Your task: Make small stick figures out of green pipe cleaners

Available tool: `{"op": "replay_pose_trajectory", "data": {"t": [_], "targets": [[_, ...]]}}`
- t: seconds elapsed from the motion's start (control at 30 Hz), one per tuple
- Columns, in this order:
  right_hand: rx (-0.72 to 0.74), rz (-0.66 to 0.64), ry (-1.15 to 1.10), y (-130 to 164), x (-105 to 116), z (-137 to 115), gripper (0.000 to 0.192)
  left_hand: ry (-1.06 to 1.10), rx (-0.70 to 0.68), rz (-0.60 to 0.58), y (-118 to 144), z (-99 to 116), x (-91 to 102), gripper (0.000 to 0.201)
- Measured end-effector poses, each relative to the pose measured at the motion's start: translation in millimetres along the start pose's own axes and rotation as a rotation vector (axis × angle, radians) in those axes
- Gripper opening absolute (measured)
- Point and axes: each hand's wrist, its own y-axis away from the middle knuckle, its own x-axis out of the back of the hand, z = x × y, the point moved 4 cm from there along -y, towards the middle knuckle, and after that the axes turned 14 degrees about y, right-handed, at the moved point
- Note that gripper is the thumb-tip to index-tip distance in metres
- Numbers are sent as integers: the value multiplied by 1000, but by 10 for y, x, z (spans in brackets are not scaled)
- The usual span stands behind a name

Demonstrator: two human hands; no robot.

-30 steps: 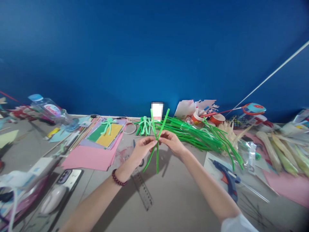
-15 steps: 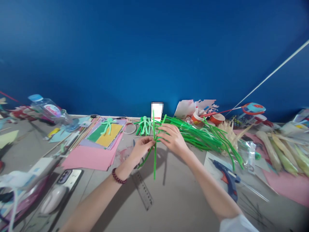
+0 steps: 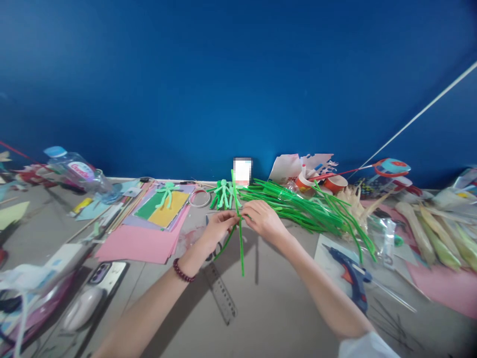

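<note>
The green pipe cleaners (image 3: 240, 243) stand nearly upright between my hands, long axis running top to bottom, crossed at the point where my fingertips meet above the grey table (image 3: 276, 303). One stem rises toward the blue wall; the lower ends hang down, one straight, one slanting toward my left wrist. My left hand (image 3: 216, 231) pinches the crossing from the left, my right hand (image 3: 263, 221) from the right, both closed on the stems and almost touching, neither plainly nearer. Behind them lie a small green figure (image 3: 223, 193) and a heap of loose green stems (image 3: 309, 209); a ruler (image 3: 221, 293) lies below, a glue gun (image 3: 352, 276) to my right.
</note>
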Motion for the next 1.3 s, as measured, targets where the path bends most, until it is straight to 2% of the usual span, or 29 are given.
{"op": "replay_pose_trajectory", "data": {"t": [0.2,0.37,0.47,0.57,0.67,0.8,1.07,1.2,1.3], "targets": [[-8,-27,-11,21,-73,-36,21,-43,-29,-23,11,24,-3,24],[-102,-80,-78,19,-64,14,17,-22,-40,-6,-10,22,-2,22],[-170,-130,-94,16,-44,28,15,-132,-185,34,-23,34,25,25],[-226,-142,-108,17,-29,34,13,-398,-384,90,16,83,43,18],[-256,-131,-144,19,-24,39,11,-681,-564,80,92,144,11,12],[-239,-130,-142,18,-29,33,11,-893,-671,53,148,161,-17,14],[-171,-133,-78,30,-55,36,14,-1042,-721,-31,141,192,-67,15],[-150,-119,-91,28,-40,49,18,-1009,-708,-53,143,202,-73,15],[-158,-112,-132,22,-28,58,19,-894,-677,-34,138,191,-62,14]]}}
